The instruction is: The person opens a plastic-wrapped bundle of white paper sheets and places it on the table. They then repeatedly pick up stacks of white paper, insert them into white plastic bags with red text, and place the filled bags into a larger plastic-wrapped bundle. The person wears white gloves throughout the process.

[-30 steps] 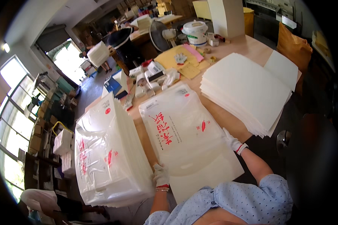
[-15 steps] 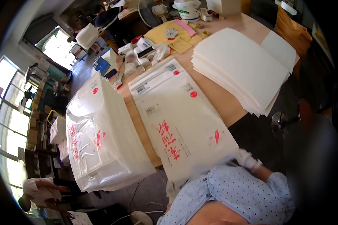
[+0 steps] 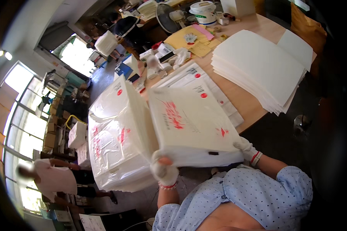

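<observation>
A clear plastic bag of white sheets with red print (image 3: 194, 119) is tilted over the table's near edge. My left hand (image 3: 165, 168), in a white glove, is closed at its near left corner, slightly blurred. At the near right corner, my right hand (image 3: 247, 149), gloved too, grips the bag's edge. A dark oblong mark shows on its near side. Beneath and beyond it lies another printed bag (image 3: 229, 109), partly covered. To the left, beside my left hand, rises a tall stack of similar filled bags (image 3: 112, 133).
A stack of white sheets (image 3: 258, 67) lies at the table's right. Envelopes (image 3: 181, 38), a phone (image 3: 166, 57), a bucket (image 3: 203, 15) and a fan (image 3: 169, 18) are farther back. One person (image 3: 56, 177) stands at the left; others are in the background.
The near end of the upper bag has come up in my hands, exposing the other bag below. Both hands have risen into fuller view. The whole scene has shifted rightward in the picture.
</observation>
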Motion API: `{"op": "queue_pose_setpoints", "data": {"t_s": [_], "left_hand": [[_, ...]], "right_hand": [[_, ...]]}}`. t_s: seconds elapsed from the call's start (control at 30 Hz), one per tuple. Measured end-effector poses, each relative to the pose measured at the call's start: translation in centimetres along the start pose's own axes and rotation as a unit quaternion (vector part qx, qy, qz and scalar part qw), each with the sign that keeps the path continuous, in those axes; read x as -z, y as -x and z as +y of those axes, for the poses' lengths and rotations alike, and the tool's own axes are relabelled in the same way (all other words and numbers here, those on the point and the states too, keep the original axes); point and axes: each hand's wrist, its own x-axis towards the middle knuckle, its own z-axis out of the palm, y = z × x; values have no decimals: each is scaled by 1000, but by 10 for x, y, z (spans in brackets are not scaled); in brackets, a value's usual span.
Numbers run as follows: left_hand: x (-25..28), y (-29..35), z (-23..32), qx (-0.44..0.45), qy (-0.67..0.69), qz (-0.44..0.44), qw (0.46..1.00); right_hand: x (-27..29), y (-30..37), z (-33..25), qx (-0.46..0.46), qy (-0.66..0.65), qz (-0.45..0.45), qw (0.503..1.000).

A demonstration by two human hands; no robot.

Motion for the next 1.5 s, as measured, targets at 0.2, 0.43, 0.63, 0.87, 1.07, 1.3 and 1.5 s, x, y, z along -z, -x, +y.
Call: {"op": "queue_pose_setpoints", "data": {"t_s": [0.2, 0.43, 0.63, 0.87, 1.07, 1.3, 1.5], "left_hand": [[152, -59, 6, -138, -269, 289, 908], [384, -1, -126, 25, -741, 108, 663], [219, 157, -171, 407, 142, 372, 822], [-122, 144, -123, 217, -107, -296, 924], [-184, 112, -190, 150, -280, -398, 860], [-179, 68, -176, 225, -219, -506, 803], [-175, 23, -239, 329, -107, -310, 885]], "right_hand": [[-174, -53, -175, -138, -200, -195, 950], [-320, -65, -130, -104, 25, -466, 879], [-219, -50, -61, -26, 207, -403, 891], [-33, 0, -38, -221, 149, -92, 960], [9, 19, -38, -207, 109, 31, 972], [-40, -69, -7, -155, -169, -75, 970], [-44, -144, -32, -41, 383, 115, 916]]}}
